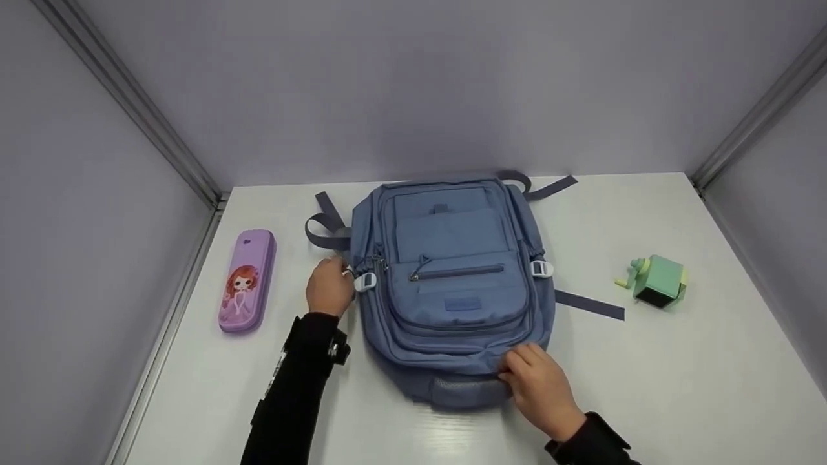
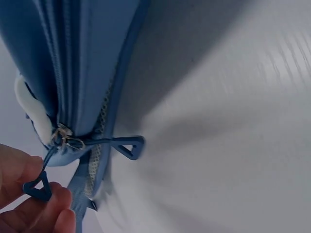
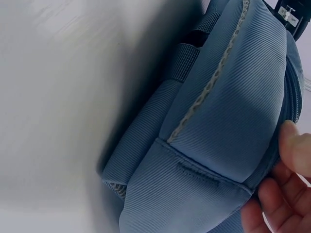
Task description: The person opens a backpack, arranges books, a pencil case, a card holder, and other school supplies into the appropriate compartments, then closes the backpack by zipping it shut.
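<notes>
A blue backpack [image 1: 452,303] lies front side up on the white table. At its left side, near a white buckle [image 1: 366,281], is my left hand [image 1: 329,287]. Thumb and fingers of that hand pinch a blue triangular zipper pull [image 2: 40,188] on a thin cord, as the left wrist view shows. A second triangular pull [image 2: 130,146] hangs free beside it, over the bag's edge. My right hand [image 1: 537,387] grips the backpack's lower right edge, thumb on one side of the zipper seam [image 3: 282,116] and fingers on the other.
Left of the backpack lies a purple pencil case [image 1: 247,281] with a cartoon girl on it. A green pencil sharpener [image 1: 659,281] with a crank stands on the right. Loose straps [image 1: 591,305] spread out from the bag's sides. Grey panels [image 1: 439,90] wall in the table.
</notes>
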### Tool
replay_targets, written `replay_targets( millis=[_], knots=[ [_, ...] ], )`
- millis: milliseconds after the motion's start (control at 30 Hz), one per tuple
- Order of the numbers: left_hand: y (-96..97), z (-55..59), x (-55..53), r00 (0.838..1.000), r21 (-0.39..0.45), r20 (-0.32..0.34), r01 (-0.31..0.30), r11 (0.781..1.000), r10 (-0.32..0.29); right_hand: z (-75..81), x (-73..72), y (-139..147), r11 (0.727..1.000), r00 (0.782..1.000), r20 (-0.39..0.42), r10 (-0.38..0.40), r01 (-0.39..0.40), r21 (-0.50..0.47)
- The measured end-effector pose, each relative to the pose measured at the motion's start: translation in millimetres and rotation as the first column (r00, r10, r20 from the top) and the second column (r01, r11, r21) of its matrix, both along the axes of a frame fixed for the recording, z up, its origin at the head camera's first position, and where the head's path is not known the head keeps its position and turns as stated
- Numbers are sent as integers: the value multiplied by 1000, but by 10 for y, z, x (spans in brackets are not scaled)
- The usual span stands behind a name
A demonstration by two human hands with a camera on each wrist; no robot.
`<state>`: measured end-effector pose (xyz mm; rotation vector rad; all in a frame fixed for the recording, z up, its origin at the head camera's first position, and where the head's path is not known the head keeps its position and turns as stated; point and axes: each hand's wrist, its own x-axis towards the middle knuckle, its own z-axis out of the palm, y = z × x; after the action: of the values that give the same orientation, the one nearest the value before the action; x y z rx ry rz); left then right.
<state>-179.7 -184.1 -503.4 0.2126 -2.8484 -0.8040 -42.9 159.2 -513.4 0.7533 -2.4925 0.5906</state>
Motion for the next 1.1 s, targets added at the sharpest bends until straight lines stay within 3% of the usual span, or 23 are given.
replay_targets(
  millis=[300, 533, 867, 1100],
  knots=[
    [142, 141, 28, 997, -39, -68, 37, 999, -40, -3, 26, 26, 1000, 999, 35, -17, 18, -16],
    [223, 159, -28, 992, -37, -104, 70, 997, -74, 85, 102, 84, 993, 996, 80, -35, 44, -111],
    [355, 182, -293, 990, -179, -23, 132, 975, -138, 177, 92, 182, 985, 994, 54, -99, 105, -138],
    [301, 89, -319, 991, -243, 78, 126, 962, -110, 145, 62, 196, 985, 990, 71, -120, 128, -117]
  ],
)
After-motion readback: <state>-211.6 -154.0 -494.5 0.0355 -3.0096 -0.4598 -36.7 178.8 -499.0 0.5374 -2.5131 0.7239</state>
